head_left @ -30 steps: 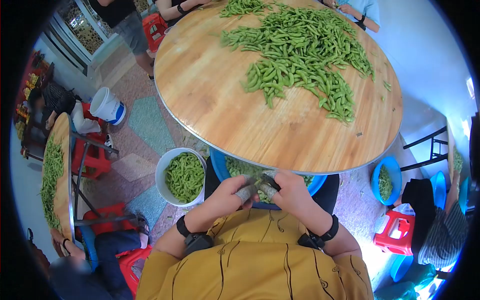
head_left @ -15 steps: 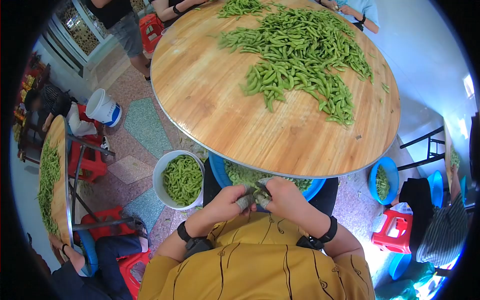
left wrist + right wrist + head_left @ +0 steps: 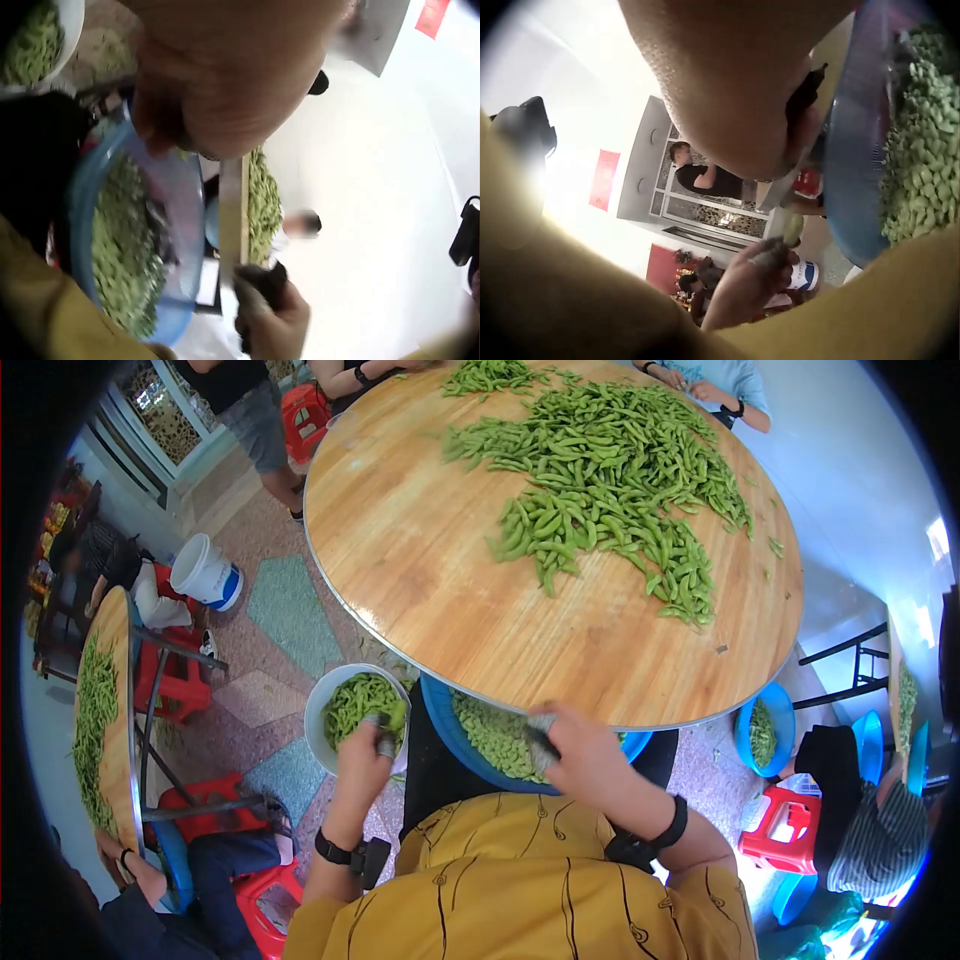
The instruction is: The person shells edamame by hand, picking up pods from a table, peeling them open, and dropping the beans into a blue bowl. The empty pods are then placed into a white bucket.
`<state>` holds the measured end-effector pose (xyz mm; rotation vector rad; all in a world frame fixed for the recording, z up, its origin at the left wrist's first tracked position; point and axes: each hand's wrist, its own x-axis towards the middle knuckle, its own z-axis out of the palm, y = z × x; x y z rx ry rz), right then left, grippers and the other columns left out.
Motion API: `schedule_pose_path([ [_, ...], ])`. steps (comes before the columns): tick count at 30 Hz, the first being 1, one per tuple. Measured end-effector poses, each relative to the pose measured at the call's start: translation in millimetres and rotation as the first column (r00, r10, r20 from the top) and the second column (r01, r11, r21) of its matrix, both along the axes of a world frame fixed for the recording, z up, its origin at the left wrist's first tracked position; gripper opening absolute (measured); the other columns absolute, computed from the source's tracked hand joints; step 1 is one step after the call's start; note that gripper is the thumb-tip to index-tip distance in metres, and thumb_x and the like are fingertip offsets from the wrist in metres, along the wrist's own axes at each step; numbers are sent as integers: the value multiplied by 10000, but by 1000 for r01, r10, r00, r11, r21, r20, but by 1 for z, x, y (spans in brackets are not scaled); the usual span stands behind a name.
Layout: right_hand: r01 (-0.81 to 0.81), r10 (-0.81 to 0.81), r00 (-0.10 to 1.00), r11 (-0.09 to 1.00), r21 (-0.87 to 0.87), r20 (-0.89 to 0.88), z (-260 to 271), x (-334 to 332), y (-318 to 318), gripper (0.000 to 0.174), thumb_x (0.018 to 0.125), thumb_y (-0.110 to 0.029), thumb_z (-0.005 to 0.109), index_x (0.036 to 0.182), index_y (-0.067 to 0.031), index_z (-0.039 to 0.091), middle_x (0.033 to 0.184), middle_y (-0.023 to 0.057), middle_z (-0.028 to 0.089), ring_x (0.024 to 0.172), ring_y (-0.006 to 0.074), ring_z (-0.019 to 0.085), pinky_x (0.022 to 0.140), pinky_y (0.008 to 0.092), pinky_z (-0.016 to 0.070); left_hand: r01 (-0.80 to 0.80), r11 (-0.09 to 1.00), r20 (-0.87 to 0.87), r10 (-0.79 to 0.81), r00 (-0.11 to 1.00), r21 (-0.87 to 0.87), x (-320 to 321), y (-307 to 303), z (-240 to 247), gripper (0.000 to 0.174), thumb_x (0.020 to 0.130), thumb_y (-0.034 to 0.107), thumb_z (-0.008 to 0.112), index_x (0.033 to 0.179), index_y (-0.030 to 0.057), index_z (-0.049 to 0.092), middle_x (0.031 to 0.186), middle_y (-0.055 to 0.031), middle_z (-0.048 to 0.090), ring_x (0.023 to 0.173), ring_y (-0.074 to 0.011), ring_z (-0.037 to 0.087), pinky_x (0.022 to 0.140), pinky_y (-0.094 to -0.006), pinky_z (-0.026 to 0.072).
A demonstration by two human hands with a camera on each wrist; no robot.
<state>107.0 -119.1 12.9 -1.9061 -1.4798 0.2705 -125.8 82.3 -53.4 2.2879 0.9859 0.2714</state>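
Note:
My left hand [image 3: 360,762] is over the white bucket [image 3: 311,722], which holds green soybean pods [image 3: 352,705]. In the right wrist view its wrapped fingers pinch a pale green pod [image 3: 795,227]. Grey wrapping bands the fingers of both hands. My right hand [image 3: 585,760], fingers bent, is above the blue basin [image 3: 442,728] by the near table edge; I cannot tell whether it holds anything. Shelled green beans [image 3: 928,184] fill the basin's bottom.
A round wooden table [image 3: 420,560] bears a large heap of pods [image 3: 620,470]. Other people sit or stand around it. To the left are another table [image 3: 128,700] and a white pail [image 3: 205,572]. A red stool [image 3: 783,830] and a blue basin [image 3: 752,750] stand at the right.
Both hands were together over the blue basin, working at something green. The left hand has moved left to the white bucket; the right hand has stayed near the basin, slightly to the right.

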Motion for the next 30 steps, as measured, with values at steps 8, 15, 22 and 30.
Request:
schedule_pose_path([
  [8,344,-343,933,939,9,110,10,91,93,243,814,-207,630,966,-22,595,856,197,604,830,374,600,716,448,488,-188,977,63,183,981,99,-8,8,14,228,790,69,644,1003,-10,627,859,-190,634,809,-358,630,722,-395,505],
  [15,379,-368,922,921,-89,119,3,95,73,284,790,-261,674,952,-32,630,829,189,657,746,369,627,684,436,498,152,986,421,-167,892,70,71,-26,73,192,857,52,599,1039,0,630,903,-130,645,808,-247,637,729,-310,487],
  [22,9,-68,908,990,-142,-413,28,69,-8,286,768,-199,734,1022,-84,673,720,32,611,600,105,499,564,253,426,595,794,379,-592,711,124,151,-48,71,171,899,154,549,972,14,615,893,-123,623,732,-279,606,626,-343,477],
  [30,75,-123,709,992,-100,-694,21,47,-29,432,905,-86,543,1324,-36,454,867,0,621,679,65,549,605,207,439,337,343,390,99,915,-877,143,-66,71,169,889,180,625,984,44,658,753,-11,627,585,-70,508,521,-217,382],
])
